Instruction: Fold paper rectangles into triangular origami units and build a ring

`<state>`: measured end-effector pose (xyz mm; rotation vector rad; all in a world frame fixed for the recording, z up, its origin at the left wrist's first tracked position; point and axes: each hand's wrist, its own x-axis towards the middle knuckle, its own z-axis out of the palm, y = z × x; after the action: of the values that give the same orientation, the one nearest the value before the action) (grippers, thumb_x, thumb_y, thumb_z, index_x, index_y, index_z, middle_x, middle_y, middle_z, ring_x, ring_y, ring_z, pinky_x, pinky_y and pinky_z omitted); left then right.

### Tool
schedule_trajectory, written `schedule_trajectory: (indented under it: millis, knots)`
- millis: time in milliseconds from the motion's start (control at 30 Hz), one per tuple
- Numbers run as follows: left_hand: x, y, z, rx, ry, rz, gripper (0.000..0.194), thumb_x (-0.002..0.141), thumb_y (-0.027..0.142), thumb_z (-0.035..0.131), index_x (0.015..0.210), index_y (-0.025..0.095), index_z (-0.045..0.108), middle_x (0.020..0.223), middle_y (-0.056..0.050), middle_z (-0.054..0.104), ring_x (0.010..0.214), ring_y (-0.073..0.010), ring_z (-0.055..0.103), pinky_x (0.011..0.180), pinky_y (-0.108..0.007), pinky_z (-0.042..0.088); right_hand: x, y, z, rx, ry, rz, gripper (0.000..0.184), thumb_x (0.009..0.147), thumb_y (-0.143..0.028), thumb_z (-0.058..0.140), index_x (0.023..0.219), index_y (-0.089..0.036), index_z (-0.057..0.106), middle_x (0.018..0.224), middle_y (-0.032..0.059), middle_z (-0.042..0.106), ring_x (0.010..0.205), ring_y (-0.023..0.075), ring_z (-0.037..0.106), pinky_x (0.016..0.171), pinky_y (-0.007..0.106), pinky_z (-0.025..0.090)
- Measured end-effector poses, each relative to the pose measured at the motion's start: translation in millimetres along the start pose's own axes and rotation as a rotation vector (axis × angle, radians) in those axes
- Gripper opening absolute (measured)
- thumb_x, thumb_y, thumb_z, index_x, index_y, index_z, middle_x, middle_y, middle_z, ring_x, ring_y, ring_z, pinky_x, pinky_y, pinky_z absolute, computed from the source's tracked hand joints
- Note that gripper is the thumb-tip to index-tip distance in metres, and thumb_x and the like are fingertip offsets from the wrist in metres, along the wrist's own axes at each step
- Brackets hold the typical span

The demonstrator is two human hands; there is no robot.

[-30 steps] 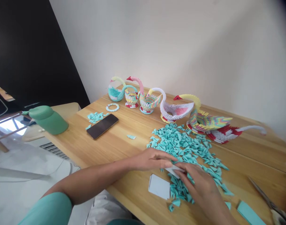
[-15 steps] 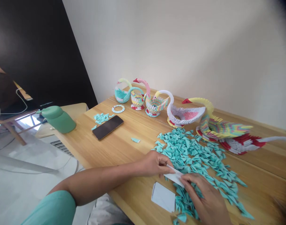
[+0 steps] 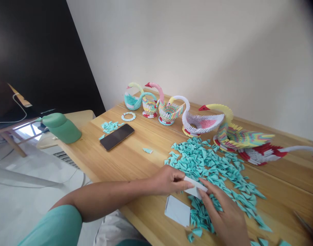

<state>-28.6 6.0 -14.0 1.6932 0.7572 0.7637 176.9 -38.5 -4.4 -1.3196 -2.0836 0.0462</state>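
A small white paper strip (image 3: 196,187) is pinched between both hands above the tabletop. My left hand (image 3: 169,180) grips its left end between thumb and fingers. At the other end, my right hand (image 3: 223,208) has thumb and index finger closed on the paper. Just below the left hand lies a stack of white paper pieces (image 3: 177,211). Around and beyond the hands spreads a pile of turquoise folded paper triangles (image 3: 194,157), and the right hand hides part of it.
Several folded-paper swans (image 3: 202,124) line the back of the wooden table (image 3: 131,171). Further left are a phone (image 3: 117,136), a paper ring (image 3: 128,116), a small turquoise heap (image 3: 110,126) and a green cap (image 3: 61,127) at the table edge.
The right fingers have shifted along the paper, with the index finger now over its upper edge. The paper is tilted differently, showing more of its face. The camera view has moved slightly.
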Motion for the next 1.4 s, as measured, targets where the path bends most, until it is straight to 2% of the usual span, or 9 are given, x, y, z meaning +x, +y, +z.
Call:
schedule_trajectory:
  millis: [133, 233, 400, 567, 700, 933, 1133, 1400]
  knots:
    - [0, -4, 2.3, 0.132, 0.009, 0.053, 0.046, 0.084, 0.048, 0.056, 0.056, 0.013, 0.045, 0.053, 0.006, 0.032, 0.050, -0.0053, 0.030, 0.045, -0.018, 0.019, -6, 7, 5, 0.002, -0.012, 0.009, 0.026, 0.094, -0.035, 0.047, 0.112, -0.025, 0.062, 0.099, 0.0035, 0.073, 0.085, 0.0195, 0.069, 0.076, 0.030, 0.054]
    - [1, -8, 3.6, 0.180, 0.010, 0.066, 0.044, 0.081, 0.048, 0.059, 0.059, 0.012, 0.051, 0.053, 0.006, 0.036, 0.051, -0.0056, 0.034, 0.046, -0.018, 0.021, -8, 10, 7, 0.004, -0.012, -0.014, 0.026, 0.094, -0.034, 0.046, 0.112, -0.025, 0.063, 0.102, 0.0038, 0.073, 0.090, 0.0206, 0.069, 0.078, 0.030, 0.054]
    - [2, -10, 4.1, 0.211, 0.026, 0.075, 0.037, 0.083, 0.044, 0.060, 0.070, 0.009, 0.063, 0.055, 0.005, 0.043, 0.054, -0.0061, 0.039, 0.047, -0.016, 0.025, -5, 6, 4, 0.010, 0.008, -0.039, 0.026, 0.093, -0.034, 0.046, 0.108, -0.025, 0.065, 0.094, 0.0022, 0.074, 0.082, 0.0196, 0.070, 0.077, 0.030, 0.055]
    - [1, -5, 3.5, 0.213, 0.037, 0.073, 0.030, 0.083, 0.037, 0.062, 0.075, 0.009, 0.067, 0.056, 0.004, 0.047, 0.056, -0.0067, 0.043, 0.049, -0.014, 0.028, 0, 2, 1, -0.016, 0.065, -0.151, 0.024, 0.094, -0.031, 0.045, 0.103, -0.022, 0.065, 0.090, 0.0038, 0.074, 0.078, 0.0179, 0.070, 0.073, 0.027, 0.055]
    - [0, -2, 2.0, 0.228, 0.025, 0.065, 0.031, 0.085, 0.037, 0.060, 0.073, 0.008, 0.066, 0.057, 0.003, 0.050, 0.056, -0.0068, 0.043, 0.050, -0.015, 0.030, 2, 1, 2, -0.009, 0.070, -0.165, 0.023, 0.095, -0.030, 0.045, 0.106, -0.020, 0.063, 0.090, 0.0044, 0.074, 0.077, 0.0173, 0.070, 0.073, 0.026, 0.054]
    - [0, -1, 0.2, 0.207, 0.012, 0.081, 0.047, 0.089, 0.049, 0.050, 0.064, 0.010, 0.058, 0.054, 0.003, 0.048, 0.053, -0.0065, 0.042, 0.048, -0.015, 0.028, 1, 3, 2, 0.008, 0.055, -0.165, 0.025, 0.096, -0.031, 0.044, 0.105, -0.021, 0.064, 0.088, 0.0041, 0.073, 0.075, 0.0163, 0.069, 0.071, 0.025, 0.052]
    - [-1, 2, -0.1, 0.132, 0.009, 0.084, 0.048, 0.091, 0.049, 0.045, 0.060, 0.012, 0.051, 0.052, 0.004, 0.047, 0.050, -0.0056, 0.042, 0.047, -0.015, 0.027, 0, 2, 3, 0.019, 0.062, -0.168, 0.023, 0.095, -0.030, 0.046, 0.106, -0.020, 0.063, 0.089, 0.0041, 0.073, 0.076, 0.0172, 0.069, 0.074, 0.026, 0.052]
    - [-1, 3, -2.6, 0.127, 0.001, 0.107, 0.047, 0.092, 0.046, 0.045, 0.059, 0.013, 0.047, 0.053, 0.005, 0.045, 0.051, -0.0051, 0.039, 0.048, -0.015, 0.027, 2, 1, 3, -0.004, 0.055, -0.194, 0.022, 0.096, -0.029, 0.044, 0.106, -0.021, 0.062, 0.085, 0.0041, 0.072, 0.076, 0.0187, 0.069, 0.070, 0.027, 0.053]
